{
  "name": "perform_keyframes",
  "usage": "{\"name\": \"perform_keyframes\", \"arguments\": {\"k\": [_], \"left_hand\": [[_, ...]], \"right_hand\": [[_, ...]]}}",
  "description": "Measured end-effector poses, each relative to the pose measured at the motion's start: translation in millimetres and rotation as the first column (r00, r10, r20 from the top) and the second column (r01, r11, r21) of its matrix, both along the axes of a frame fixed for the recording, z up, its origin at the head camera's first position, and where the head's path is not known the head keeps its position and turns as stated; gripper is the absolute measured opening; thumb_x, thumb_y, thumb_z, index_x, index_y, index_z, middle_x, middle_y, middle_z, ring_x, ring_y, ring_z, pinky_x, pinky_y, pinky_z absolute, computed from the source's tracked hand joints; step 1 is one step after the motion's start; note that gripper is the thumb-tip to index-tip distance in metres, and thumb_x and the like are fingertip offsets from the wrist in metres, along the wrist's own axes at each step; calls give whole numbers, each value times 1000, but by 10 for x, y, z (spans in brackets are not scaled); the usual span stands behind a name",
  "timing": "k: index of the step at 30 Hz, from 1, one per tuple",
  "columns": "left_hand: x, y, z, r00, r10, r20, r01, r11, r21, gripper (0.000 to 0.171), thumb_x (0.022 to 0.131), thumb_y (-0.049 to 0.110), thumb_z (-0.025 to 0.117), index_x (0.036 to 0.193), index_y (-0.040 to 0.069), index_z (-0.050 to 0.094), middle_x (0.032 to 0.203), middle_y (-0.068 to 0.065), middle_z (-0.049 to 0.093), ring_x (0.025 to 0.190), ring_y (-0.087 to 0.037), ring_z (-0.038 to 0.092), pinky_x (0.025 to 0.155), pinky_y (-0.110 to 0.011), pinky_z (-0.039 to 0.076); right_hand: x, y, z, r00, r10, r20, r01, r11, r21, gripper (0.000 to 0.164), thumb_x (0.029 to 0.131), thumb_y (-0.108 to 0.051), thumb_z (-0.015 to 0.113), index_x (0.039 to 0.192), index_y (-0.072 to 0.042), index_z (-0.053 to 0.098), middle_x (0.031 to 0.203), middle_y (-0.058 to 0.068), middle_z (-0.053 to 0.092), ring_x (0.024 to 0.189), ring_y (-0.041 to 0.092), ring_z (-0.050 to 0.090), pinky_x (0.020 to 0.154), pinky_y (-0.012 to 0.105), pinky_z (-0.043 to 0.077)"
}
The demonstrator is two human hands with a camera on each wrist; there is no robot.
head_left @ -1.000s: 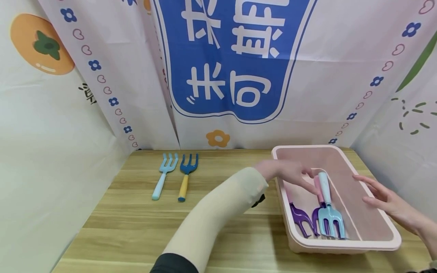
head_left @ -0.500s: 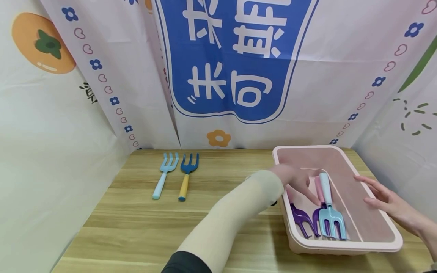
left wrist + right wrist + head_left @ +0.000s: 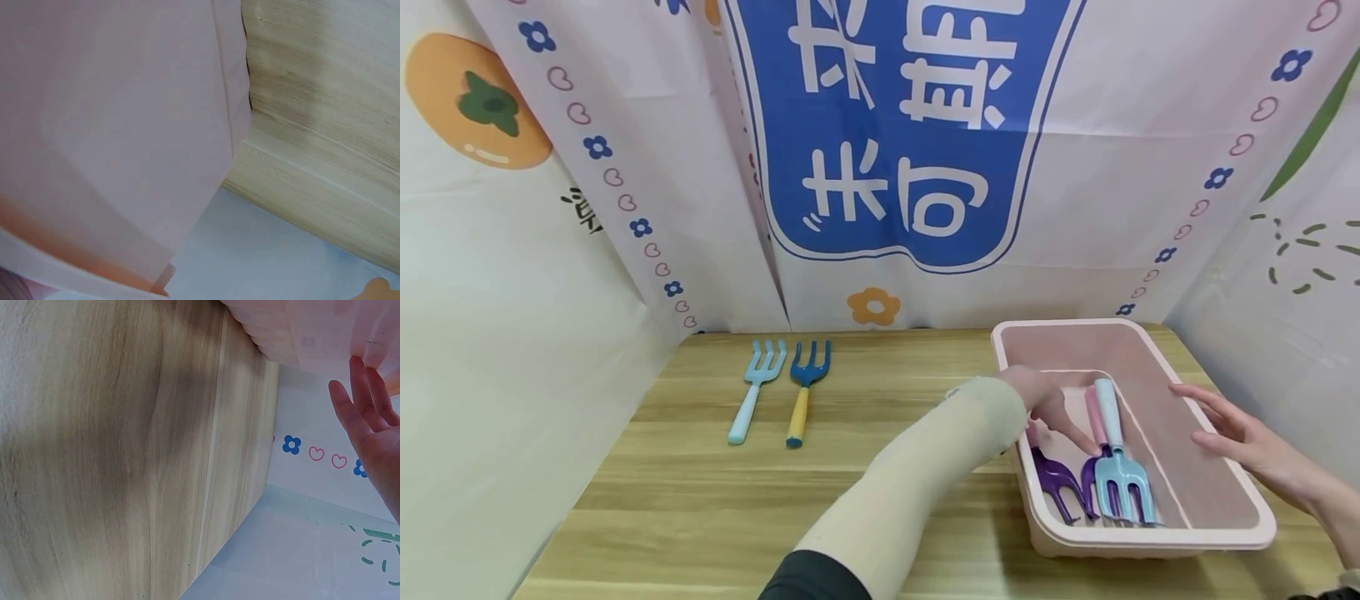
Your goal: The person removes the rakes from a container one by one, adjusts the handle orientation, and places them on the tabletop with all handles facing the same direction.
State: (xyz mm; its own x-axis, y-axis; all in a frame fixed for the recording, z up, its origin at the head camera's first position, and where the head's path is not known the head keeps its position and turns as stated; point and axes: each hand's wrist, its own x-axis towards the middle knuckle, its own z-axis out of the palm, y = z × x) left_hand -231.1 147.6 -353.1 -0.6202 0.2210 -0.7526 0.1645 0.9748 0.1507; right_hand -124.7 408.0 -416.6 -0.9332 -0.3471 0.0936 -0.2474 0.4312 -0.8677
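Note:
In the head view, a pink plastic bin [image 3: 1213, 500] stands at the right. Inside lie a light blue hand fork [image 3: 1122, 479] and two purple ones with pink handles: one purple hand fork [image 3: 1056, 477] at the left, and another purple hand fork [image 3: 1088, 479] partly under the blue one. My left hand [image 3: 1051, 404] reaches over the bin's left rim, one fingertip at the middle fork's pink handle. Whether it grips anything cannot be told; its other fingers are mostly hidden. My right hand [image 3: 1236, 433] rests on the right rim with extended fingers [image 3: 359, 394] against the wall.
A light blue hand fork [image 3: 757, 390] and a blue hand fork with a yellow handle [image 3: 805, 392] lie side by side on the wooden table [image 3: 700, 517], at the left. Printed cloth [image 3: 1075, 208] hangs behind and beside the table.
My left hand has moved slightly right and down into the bin, then nearly stopped there. The right hand stays on the rim. The head view has shifted a little.

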Motion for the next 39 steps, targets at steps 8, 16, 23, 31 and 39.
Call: {"name": "perform_keyframes", "arguments": {"k": [8,16,23,31,39], "left_hand": [[61,-16,-49,996,91,5,-91,996,-1,73,61,73,75,110,19,67,103,1,63,72,-13,58,57,-29,46],[101,-40,-23,997,74,-26,-75,997,-23,72,63,72,74,102,12,68,95,2,62,63,-12,51,51,-28,40],[101,-20,-61,993,108,-47,-109,994,-17,70,61,71,77,98,12,68,95,2,63,67,-12,55,54,-28,44],[107,-11,-26,998,-12,-67,7,997,-75,74,62,78,70,96,12,70,83,0,59,59,-13,53,50,-29,41],[90,-29,3,987,-148,-59,143,986,-81,71,67,78,66,98,14,70,90,3,66,59,-10,58,54,-26,44]], "right_hand": [[12,-13,12,1000,-17,-3,17,1000,18,61,101,1,43,155,-18,22,141,-28,30,116,-15,37,79,16,44],[8,-32,31,1000,-15,15,15,1000,5,60,101,0,43,155,-18,23,140,-28,30,116,-15,37,80,16,44],[14,-36,32,1000,-11,18,11,1000,-1,60,101,1,43,155,-16,21,139,-30,30,115,-15,39,80,16,44],[12,-33,9,999,-24,22,24,1000,15,61,102,-1,44,155,-19,21,139,-30,27,114,-18,35,80,14,43],[4,-22,5,1000,-21,7,21,1000,19,61,101,0,43,155,-19,22,141,-29,27,116,-17,34,80,12,41]]}}
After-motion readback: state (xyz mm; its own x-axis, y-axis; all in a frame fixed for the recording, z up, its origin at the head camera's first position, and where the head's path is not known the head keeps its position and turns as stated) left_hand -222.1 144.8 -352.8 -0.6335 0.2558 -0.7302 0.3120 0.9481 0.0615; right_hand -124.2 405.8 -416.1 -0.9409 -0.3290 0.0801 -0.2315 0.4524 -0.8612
